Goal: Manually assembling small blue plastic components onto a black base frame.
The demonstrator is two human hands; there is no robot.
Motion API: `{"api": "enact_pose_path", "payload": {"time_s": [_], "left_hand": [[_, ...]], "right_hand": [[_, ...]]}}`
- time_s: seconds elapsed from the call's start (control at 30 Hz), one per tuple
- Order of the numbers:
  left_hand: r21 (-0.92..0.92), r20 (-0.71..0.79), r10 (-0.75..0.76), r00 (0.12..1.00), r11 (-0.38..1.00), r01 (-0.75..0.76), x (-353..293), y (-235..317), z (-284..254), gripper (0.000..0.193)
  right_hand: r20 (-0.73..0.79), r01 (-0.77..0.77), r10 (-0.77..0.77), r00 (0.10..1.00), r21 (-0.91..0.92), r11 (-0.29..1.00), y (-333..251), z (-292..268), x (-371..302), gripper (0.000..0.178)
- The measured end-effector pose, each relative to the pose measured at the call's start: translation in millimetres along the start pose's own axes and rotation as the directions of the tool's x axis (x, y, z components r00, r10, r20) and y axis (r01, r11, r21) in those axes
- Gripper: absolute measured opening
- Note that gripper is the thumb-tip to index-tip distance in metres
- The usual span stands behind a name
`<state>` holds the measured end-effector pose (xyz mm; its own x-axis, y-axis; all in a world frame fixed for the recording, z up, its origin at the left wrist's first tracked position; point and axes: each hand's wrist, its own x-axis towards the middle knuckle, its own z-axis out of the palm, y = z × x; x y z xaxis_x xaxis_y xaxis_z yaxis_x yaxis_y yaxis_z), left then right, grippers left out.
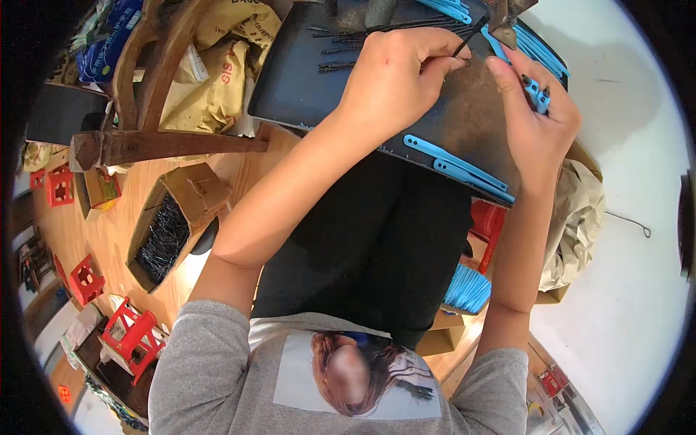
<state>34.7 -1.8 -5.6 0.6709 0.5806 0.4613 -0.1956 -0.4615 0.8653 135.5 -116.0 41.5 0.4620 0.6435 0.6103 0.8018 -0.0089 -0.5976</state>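
Observation:
My left hand (395, 80) pinches a thin black strip (473, 36) between thumb and fingertips, its far end beside a worn metal tool head (503, 30). Close to that metal, my right hand (540, 119) is closed, its thumb and forefinger on a flat blue plastic strip (494, 43). Short blue ends with black tips (536, 94) stick out between its curled fingers. Under both hands lies a dark tray (290, 83). Black strips (341, 51) are spread at its left, and blue strips with holed ends (457, 165) lie along its near edge.
More blue strips (540, 52) lie at the tray's far right. A wooden stool or bench frame (174, 147) stands at the left, beside tan sacks (210, 94). On the floor are a carton of black pieces (196, 192) and a bundle of blue strips (466, 290).

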Motion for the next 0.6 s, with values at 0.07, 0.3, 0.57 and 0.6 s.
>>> {"api": "enact_pose_path", "payload": {"time_s": [0.07, 0.3, 0.57, 0.6], "left_hand": [[0.023, -0.003, 0.009, 1.0, 1.0, -0.009, 0.3, 1.2, 0.6, 0.01], [0.133, -0.031, 0.09, 0.995, 0.987, -0.085, 2.5, 4.0, 0.5, 0.011], [0.086, -0.045, 0.143, 0.989, 0.987, -0.138, 9.0, -3.0, -1.0, 0.01], [0.121, -0.029, 0.136, 0.99, 0.984, -0.132, 6.8, -2.3, -2.8, 0.011]], "right_hand": [[0.007, 0.0, 0.0, 1.0, -0.004, 1.0, 1.6, -2.1, 1.5, 0.02], [0.052, -0.061, 0.061, 0.997, -0.009, 0.998, 1.5, -8.7, 6.3, 0.02], [0.059, -0.009, 0.011, 0.998, -0.041, 0.999, 2.3, -2.4, 10.0, 0.021], [0.057, -0.06, 0.063, 0.996, -0.052, 0.997, -3.1, -1.1, 6.9, 0.021]]}}
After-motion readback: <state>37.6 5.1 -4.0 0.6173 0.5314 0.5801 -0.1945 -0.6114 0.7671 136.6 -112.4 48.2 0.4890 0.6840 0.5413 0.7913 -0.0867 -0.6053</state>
